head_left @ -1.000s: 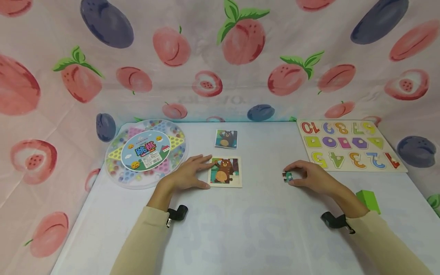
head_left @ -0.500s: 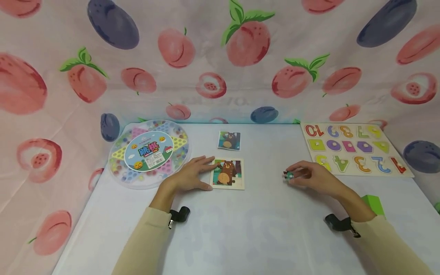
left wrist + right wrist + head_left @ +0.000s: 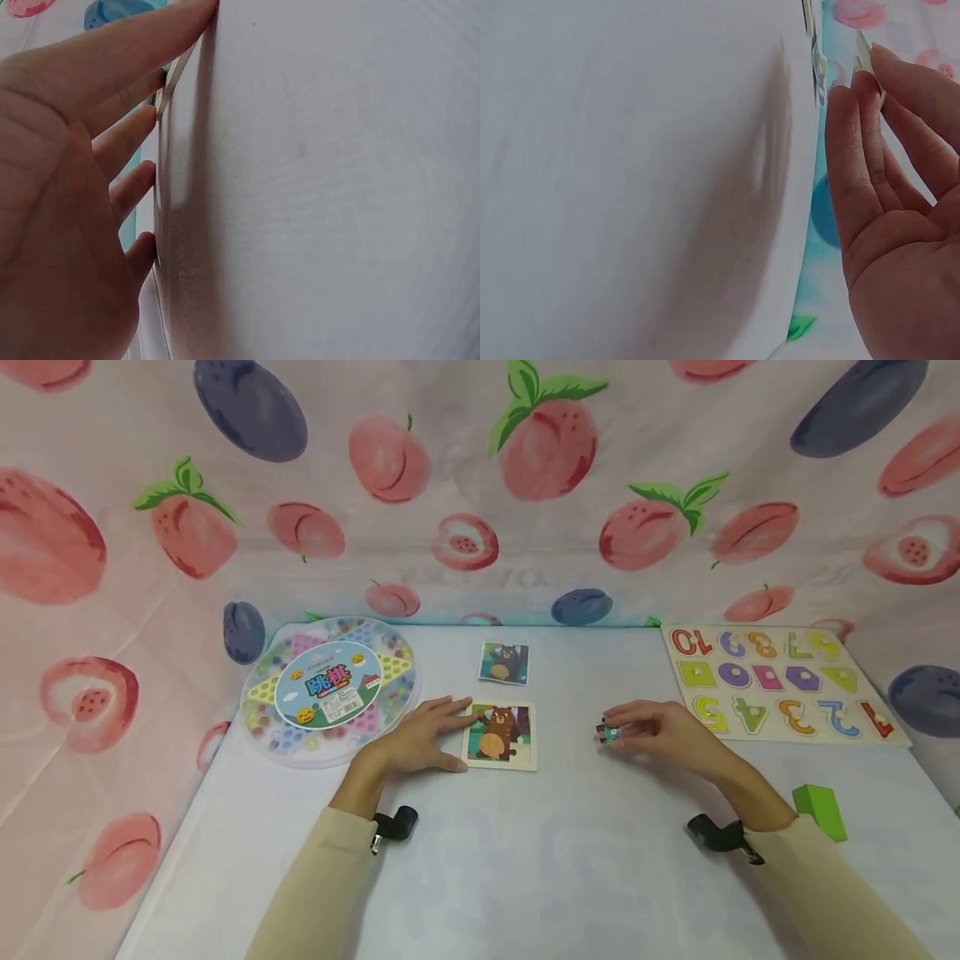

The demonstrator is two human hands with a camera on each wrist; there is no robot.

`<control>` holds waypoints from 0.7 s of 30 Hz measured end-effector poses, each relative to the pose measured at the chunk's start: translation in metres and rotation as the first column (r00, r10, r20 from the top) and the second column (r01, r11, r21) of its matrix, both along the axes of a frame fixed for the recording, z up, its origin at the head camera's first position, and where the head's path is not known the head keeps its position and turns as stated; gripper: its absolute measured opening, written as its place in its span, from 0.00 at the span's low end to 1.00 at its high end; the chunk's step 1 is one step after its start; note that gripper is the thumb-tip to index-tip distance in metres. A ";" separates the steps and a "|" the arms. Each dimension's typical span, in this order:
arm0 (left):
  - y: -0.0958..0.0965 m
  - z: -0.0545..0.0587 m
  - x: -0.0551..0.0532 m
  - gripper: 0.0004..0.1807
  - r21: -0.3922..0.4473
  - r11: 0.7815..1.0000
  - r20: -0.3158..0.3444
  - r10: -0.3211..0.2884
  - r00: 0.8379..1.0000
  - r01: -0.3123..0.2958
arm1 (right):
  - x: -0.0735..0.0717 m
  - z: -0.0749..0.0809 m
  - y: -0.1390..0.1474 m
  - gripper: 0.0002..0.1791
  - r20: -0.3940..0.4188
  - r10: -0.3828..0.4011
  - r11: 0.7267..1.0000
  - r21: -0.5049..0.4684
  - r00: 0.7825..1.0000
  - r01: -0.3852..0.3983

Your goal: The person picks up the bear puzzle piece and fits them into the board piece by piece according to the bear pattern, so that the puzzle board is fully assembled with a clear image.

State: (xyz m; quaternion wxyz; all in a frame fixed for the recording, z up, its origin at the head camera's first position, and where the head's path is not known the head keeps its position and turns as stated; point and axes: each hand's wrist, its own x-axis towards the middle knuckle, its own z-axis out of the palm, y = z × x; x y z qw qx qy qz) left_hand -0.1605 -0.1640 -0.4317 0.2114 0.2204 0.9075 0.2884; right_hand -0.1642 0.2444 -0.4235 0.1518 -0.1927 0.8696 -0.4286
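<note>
In the head view my left hand point(image 3: 420, 737) lies at the left side of a small square bear jigsaw puzzle point(image 3: 498, 735), fingers spread. Its index finger touches the upper left and its thumb the lower left corner. Most of the bear picture is filled in; a pale gap shows at the lower right of the frame. My right hand point(image 3: 663, 735) pinches a teal and brown puzzle piece point(image 3: 610, 732) between thumb and fingers, raised to the right of the puzzle. The right wrist view shows the thin edge of this puzzle piece point(image 3: 864, 51) at the fingertips.
Behind the puzzle lies a bear picture card point(image 3: 504, 663). A round Chinese checkers box point(image 3: 258, 739) sits at the left. A wooden number board point(image 3: 813, 681) lies at the back right, with a green block point(image 3: 819, 812) near my right forearm. A fruit-print curtain point(image 3: 525, 543) encloses the table.
My right hand, with the puzzle piece pinched, has shifted left toward the puzzle and the piece has turned in its fingers. The left hand stays at the puzzle; the head view drifts slightly.
</note>
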 end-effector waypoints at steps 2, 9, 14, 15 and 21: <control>0.001 0.000 -0.001 0.44 0.000 1.000 -0.007 -0.002 1.000 0.002 | -0.001 0.000 -0.005 0.19 0.019 0.008 1.000 -0.008 1.000 -0.008; 0.003 0.000 -0.001 0.44 0.001 1.000 -0.006 0.001 1.000 -0.001 | -0.002 -0.007 -0.023 0.19 0.034 0.048 0.999 -0.027 0.998 -0.047; 0.004 0.000 0.000 0.45 0.001 1.000 0.014 0.011 1.000 -0.011 | -0.001 -0.010 -0.041 0.19 0.025 0.065 0.998 -0.028 0.998 -0.065; 0.004 0.000 0.000 0.45 -0.001 1.000 0.017 0.013 1.000 -0.013 | -0.001 -0.010 -0.045 0.19 0.027 0.068 0.997 -0.029 0.997 -0.068; 0.001 0.001 -0.001 0.45 -0.004 1.000 0.013 0.017 1.000 -0.017 | -0.003 -0.010 -0.071 0.18 0.013 0.085 0.996 -0.024 0.996 -0.084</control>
